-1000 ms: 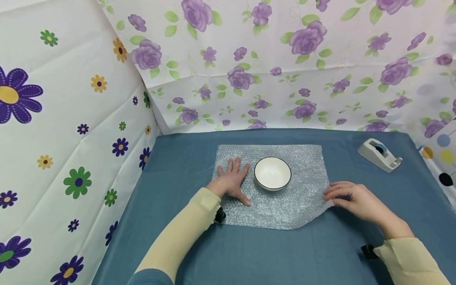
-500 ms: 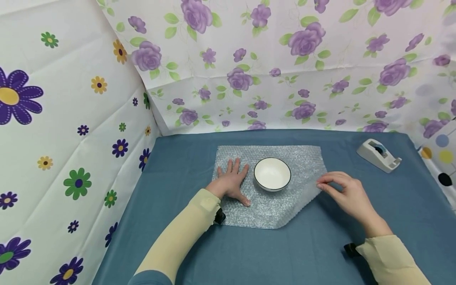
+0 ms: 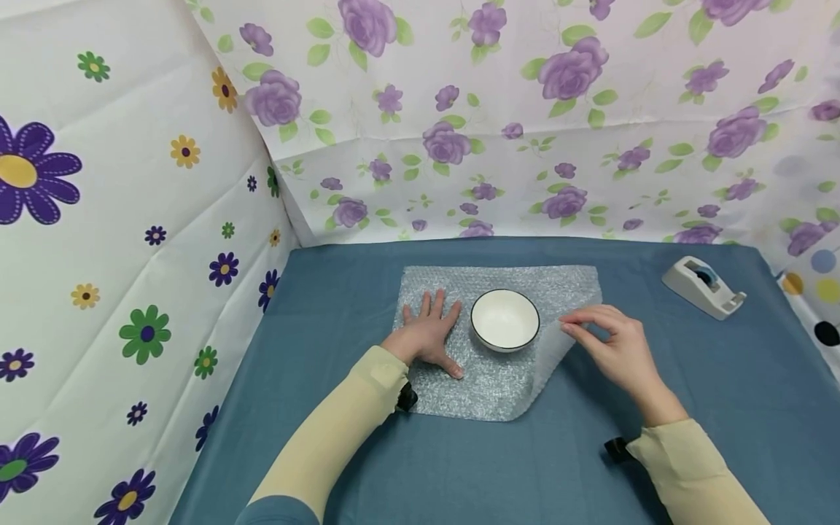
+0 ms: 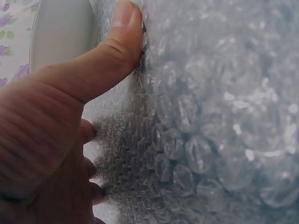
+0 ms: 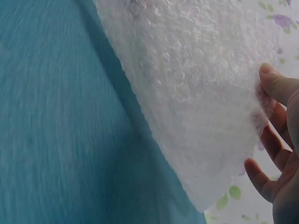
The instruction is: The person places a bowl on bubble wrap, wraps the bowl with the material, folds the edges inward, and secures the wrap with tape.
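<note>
while my left hand [image 3: 426, 337] lies flat on the left part of the wrap [image 3: 485, 397], its fingers spread wide, my right hand [image 3: 610, 343] pinches the wrap's raised right side by the edge. my left thumb points away from the other fingers, its tip down on the bubbles near the bowl [image 3: 505, 319]. in the left wrist view the bowl's pale side shows behind that thumb.

the bowl is white with a thin dark rim and stands upright on the wrap, between my two hands – touching neither. my right fingertips are just beside it, with the lifted wrap curving up towards its right side; i cannot tell whether film and bowl touch. in the right wrist view my thumb is on one face of the film and fingers show behind it, while a lower finger bends near the edge.

the wrap lies on a blue cloth [image 3: 459, 474], its far edge flat and its near right part curled up. a white dispenser [image 3: 702, 288] stands on the cloth at the far right, well apart from my right hand. i wear pale yellow sleeves [image 3: 335, 430], and a small black camera [image 3: 617, 450] shows at each wrist. beyond the cloth hangs a sheet of purple roses [image 3: 525, 109] – to my left, one of bright flowers [image 3: 131, 109].
</note>
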